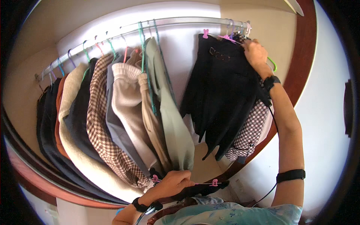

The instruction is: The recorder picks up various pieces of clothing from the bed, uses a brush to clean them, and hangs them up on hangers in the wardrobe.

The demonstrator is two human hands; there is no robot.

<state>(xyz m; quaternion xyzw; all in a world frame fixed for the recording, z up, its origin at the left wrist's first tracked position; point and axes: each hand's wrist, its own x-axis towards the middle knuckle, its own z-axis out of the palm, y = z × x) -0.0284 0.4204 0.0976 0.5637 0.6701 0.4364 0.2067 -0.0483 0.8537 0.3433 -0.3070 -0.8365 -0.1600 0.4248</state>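
My right hand (255,53) is at the upper right, its fingers closed at the corner of a black skirt (225,87). That skirt hangs from a hanger with pink clips (206,34) near the right end of the metal rail (180,20). Low in the view, my left hand (178,182) grips a clip hanger (201,184), whose pink clips hold a black garment (194,189) near my body. A light green garment (177,132) hangs just above my left hand.
Several garments crowd the rail's left part, among them a houndstooth garment (98,121), a cream one (70,146) and white trousers (126,92). A patterned garment (247,129) hangs behind the black skirt. A brown wooden frame (302,56) edges the wardrobe at the right.
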